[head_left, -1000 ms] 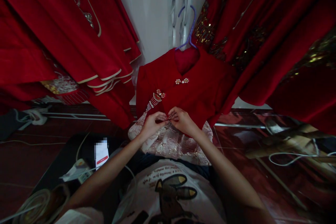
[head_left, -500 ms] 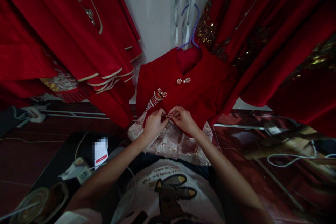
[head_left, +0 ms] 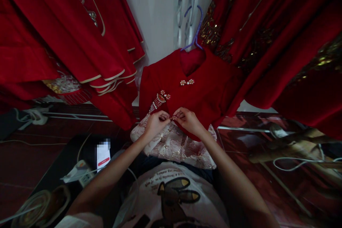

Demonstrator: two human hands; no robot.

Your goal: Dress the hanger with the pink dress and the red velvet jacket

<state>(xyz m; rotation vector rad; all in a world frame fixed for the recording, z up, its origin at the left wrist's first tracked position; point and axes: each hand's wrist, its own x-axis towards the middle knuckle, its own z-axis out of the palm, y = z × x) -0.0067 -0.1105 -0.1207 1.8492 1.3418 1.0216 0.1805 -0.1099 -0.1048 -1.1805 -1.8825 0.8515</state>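
A red jacket (head_left: 203, 98) hangs on a purple hanger (head_left: 198, 30) in front of me. A beaded flower clasp (head_left: 186, 82) sits below its neckline, and a beaded ornament with a tassel (head_left: 159, 100) is to the left. Lower on the front opening, a small beaded clasp (head_left: 173, 118) lies between my two hands. My left hand (head_left: 156, 123) pinches its left side, and my right hand (head_left: 188, 120) pinches its right side. Fingertips cover part of the clasp, so I cannot tell whether its halves are joined. Pale pink brocade fabric (head_left: 176, 146) shows beneath the jacket hem.
Red garments (head_left: 107, 42) hang at the left, with more sequinned red garments (head_left: 267, 53) at the right. A black surface (head_left: 58, 171) at the lower left bears a phone (head_left: 103, 156), a power strip (head_left: 84, 175) and a lidded cup (head_left: 33, 206). Wooden pieces (head_left: 294, 146) and a white cord stand right.
My left hand has shifted slightly left and its fingers have changed position at the clasp. My right hand stays nearly in place, still pinching.
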